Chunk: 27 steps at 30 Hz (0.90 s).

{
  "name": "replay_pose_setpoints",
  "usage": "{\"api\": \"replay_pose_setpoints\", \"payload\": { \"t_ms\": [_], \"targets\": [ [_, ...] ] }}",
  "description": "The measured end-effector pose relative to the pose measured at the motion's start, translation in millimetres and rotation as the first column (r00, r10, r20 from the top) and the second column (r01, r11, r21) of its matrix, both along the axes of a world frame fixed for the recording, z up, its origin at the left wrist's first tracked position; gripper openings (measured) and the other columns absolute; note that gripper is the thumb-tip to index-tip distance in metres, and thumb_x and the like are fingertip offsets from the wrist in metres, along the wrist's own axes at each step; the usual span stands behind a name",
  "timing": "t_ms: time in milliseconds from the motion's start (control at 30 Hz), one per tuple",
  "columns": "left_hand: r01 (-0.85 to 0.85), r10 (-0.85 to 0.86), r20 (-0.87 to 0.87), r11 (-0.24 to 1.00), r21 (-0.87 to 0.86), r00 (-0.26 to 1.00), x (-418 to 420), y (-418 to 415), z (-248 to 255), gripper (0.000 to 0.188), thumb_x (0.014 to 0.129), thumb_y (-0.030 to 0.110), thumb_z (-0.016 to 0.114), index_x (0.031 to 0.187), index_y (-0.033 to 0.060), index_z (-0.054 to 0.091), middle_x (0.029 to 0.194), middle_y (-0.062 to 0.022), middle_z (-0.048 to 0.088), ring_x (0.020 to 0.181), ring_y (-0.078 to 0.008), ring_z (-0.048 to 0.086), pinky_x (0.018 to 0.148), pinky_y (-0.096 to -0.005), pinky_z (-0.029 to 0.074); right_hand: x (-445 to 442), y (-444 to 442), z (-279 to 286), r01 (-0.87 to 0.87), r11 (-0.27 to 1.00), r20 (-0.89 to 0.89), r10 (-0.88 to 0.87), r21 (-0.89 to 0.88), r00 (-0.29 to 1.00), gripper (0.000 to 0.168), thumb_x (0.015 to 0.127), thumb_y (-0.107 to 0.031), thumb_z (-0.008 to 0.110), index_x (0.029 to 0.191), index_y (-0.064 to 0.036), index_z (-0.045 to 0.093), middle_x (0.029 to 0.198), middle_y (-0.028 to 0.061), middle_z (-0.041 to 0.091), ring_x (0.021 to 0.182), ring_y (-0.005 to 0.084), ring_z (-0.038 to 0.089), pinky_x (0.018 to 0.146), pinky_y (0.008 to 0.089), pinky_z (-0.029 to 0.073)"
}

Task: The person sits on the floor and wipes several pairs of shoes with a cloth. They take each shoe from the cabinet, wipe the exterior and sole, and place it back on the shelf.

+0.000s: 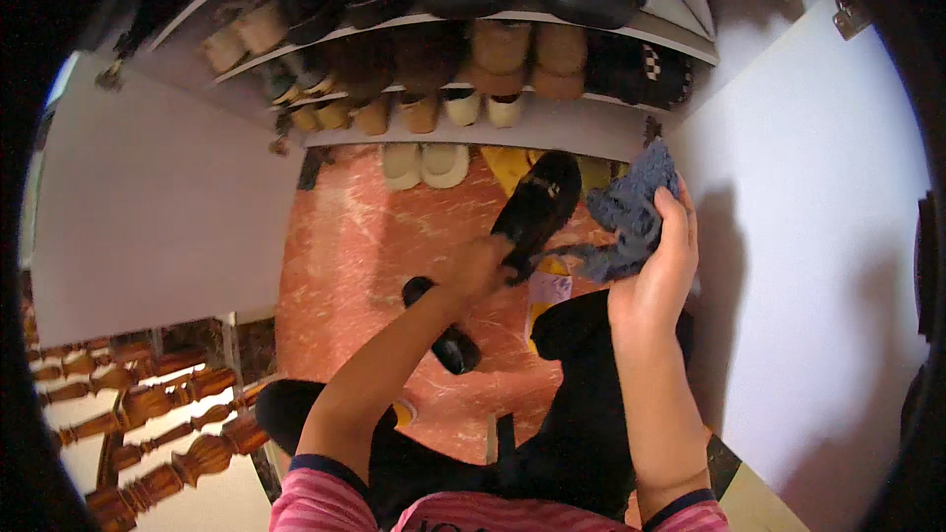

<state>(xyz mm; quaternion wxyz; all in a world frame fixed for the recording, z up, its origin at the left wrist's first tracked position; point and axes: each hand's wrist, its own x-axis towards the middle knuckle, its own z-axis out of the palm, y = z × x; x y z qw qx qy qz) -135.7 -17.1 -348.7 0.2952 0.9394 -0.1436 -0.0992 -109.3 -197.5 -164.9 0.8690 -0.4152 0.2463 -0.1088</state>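
Note:
A black shoe [543,199], tilted over the floor, is held by its lower end in my left hand [480,266], which is blurred. My right hand [661,258] grips a crumpled grey-blue cloth [632,214] just right of that shoe, and a strip of the cloth reaches towards the shoe's lower end. Another black shoe [454,349] lies on the reddish marble-patterned floor [347,251], partly hidden beneath my left forearm.
Shelves of an open shoe cabinet [473,134] hold several pairs of shoes ahead. Pale slippers [423,165] lie on the floor below. Cabinet doors stand at left [162,199] and right [813,199]. Wooden balusters [185,458] are at lower left.

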Motion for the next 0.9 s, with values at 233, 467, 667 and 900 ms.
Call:
{"api": "replay_pose_setpoints", "payload": {
  "t_ms": [233,467,667,900],
  "targets": [
    [-0.432,0.41,-0.138,0.87,-0.24,0.902,-152.9,59.2,74.0,0.034,0.066,0.018,0.075,0.088,-0.001,0.057,0.082,-0.0144,0.056,0.07,-0.0291,0.056,0.061,-0.0362,0.044,-5.5,42.8,-23.8,-0.404,0.904,-0.088,0.418,0.137,0.904,0.035,0.082,-0.017,0.057,0.114,-0.003,0.053,0.102,0.0055,0.057,0.09,0.0179,0.057,0.078,0.0317,0.046],
    [-0.627,0.559,-0.308,0.572,-0.529,0.77,-196.9,82.7,139.2,0.024,0.072,0.007,0.072,0.089,-0.0002,0.057,0.079,-0.0024,0.056,0.07,-0.0089,0.05,0.062,-0.0249,0.042,-76.2,133.5,-40.4,-0.24,0.13,0.0,0.88,-0.962,0.475,0.025,0.077,-0.021,0.061,0.097,-0.007,0.058,0.095,0.0143,0.059,0.09,0.0317,0.056,0.078,0.0353,0.046],
    [-0.687,0.703,-0.161,0.574,-0.445,0.692,-218.6,116.7,139.7,0.02,0.07,0.005,0.072,0.082,0.0018,0.055,0.069,-0.0002,0.051,0.065,-0.0079,0.045,0.057,-0.0251,0.039,-117.1,148.2,-36.2,-0.323,-0.005,0.007,0.999,-0.946,-0.036,0.018,0.067,-0.014,0.063,0.084,-0.009,0.058,0.088,0.0106,0.056,0.087,0.0287,0.054,0.073,0.037,0.045],
    [-0.595,0.618,-0.141,0.629,-0.501,0.773,-237.5,117.3,140.6,0.022,0.069,0.008,0.073,0.08,0.0007,0.056,0.068,-0.0027,0.05,0.062,-0.0105,0.046,0.056,-0.0263,0.038,-90.4,165.8,-55.0,-0.024,-0.04,-0.045,0.949,-0.999,0.313,0.02,0.071,-0.014,0.06,0.091,-0.009,0.059,0.095,0.0106,0.056,0.095,0.0309,0.052,0.079,0.0395,0.045]
  ]
}}
